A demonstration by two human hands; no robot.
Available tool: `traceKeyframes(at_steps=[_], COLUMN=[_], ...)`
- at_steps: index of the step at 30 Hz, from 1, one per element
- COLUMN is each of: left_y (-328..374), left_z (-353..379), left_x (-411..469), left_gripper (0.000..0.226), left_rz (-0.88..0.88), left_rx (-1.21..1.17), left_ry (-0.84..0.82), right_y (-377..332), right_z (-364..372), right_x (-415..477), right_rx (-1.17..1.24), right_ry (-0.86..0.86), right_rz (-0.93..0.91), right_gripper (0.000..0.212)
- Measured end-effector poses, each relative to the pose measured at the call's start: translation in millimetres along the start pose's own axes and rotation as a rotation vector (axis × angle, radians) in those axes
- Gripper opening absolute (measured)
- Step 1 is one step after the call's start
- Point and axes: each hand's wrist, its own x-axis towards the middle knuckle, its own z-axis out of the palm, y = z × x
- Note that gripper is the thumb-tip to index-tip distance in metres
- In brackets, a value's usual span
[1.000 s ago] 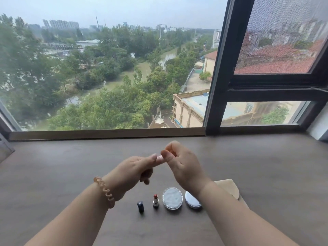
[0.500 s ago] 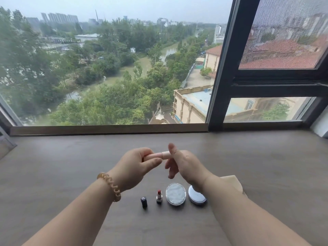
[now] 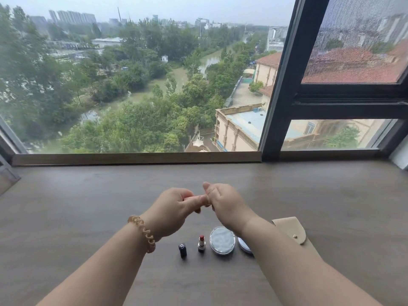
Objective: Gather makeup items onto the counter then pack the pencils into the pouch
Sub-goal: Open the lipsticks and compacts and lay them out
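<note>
Both hands are raised over the grey-brown counter point(image 3: 88, 206), meeting around a small pinkish stick-like item point(image 3: 194, 198) that is mostly hidden by fingers. My left hand point(image 3: 174, 208), with a coiled amber band on the wrist, grips its left end. My right hand point(image 3: 225, 204) closes on its right end. Below them stand a dark lipstick cap point(image 3: 182, 250), an uncapped red lipstick point(image 3: 201, 243), a round open compact point(image 3: 221, 240) and its round lid point(image 3: 244, 245). A beige snap-flap pouch point(image 3: 291, 228) lies to the right, partly behind my right forearm.
A wooden sill strip point(image 3: 136, 157) and a large window with a dark frame point(image 3: 280, 89) bound the counter's far side. A wall corner point(image 3: 400, 155) closes the far right end.
The hands have drawn closer together over the pinkish item, and fingers now cover more of it. The items on the counter have not moved.
</note>
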Motion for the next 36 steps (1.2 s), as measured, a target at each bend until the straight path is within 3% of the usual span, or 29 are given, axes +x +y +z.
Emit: traceKeyframes(at_steps=[4, 6, 10, 12, 16, 21, 27, 31, 34, 36], left_y=[15, 17, 10, 8, 0, -8, -19, -37, -53, -68], left_z=[11, 10, 1, 3, 0, -1, -10, -13, -11, -10], left_x=[2, 2, 5, 5, 5, 6, 10, 11, 14, 16], left_gripper=[0.035, 0.036, 0.039, 0.044, 0.050, 0.037, 0.045, 0.034, 0.032, 0.034], left_rz=[-0.102, -0.087, 0.000, 0.041, -0.053, -0.022, -0.091, -0.198, -0.264, -0.336], left_rx=[-0.396, -0.260, 0.294, 0.423, 0.157, 0.254, 0.198, 0.109, -0.005, -0.131], left_ry=[-0.003, 0.020, 0.078, 0.096, -0.003, -0.071, -0.111, -0.163, -0.091, -0.012], right_y=[4, 5, 7, 13, 21, 17, 29, 42, 63, 80], right_z=[2, -6, -13, -7, -8, -12, -11, -16, -18, -18], right_x=[2, 3, 2, 1, -3, 2, 9, 14, 19, 21], right_rx=[0.267, 0.316, 0.158, 0.166, 0.256, 0.124, 0.114, -0.052, -0.252, -0.250], right_ry=[0.103, 0.052, -0.071, -0.068, -0.174, -0.208, -0.273, -0.327, -0.286, -0.216], right_rz=[-0.186, -0.142, 0.182, 0.203, 0.091, 0.166, 0.086, 0.087, 0.104, 0.136], right_gripper=[0.026, 0.018, 0.057, 0.053, 0.022, 0.045, 0.019, 0.013, 0.009, 0.009])
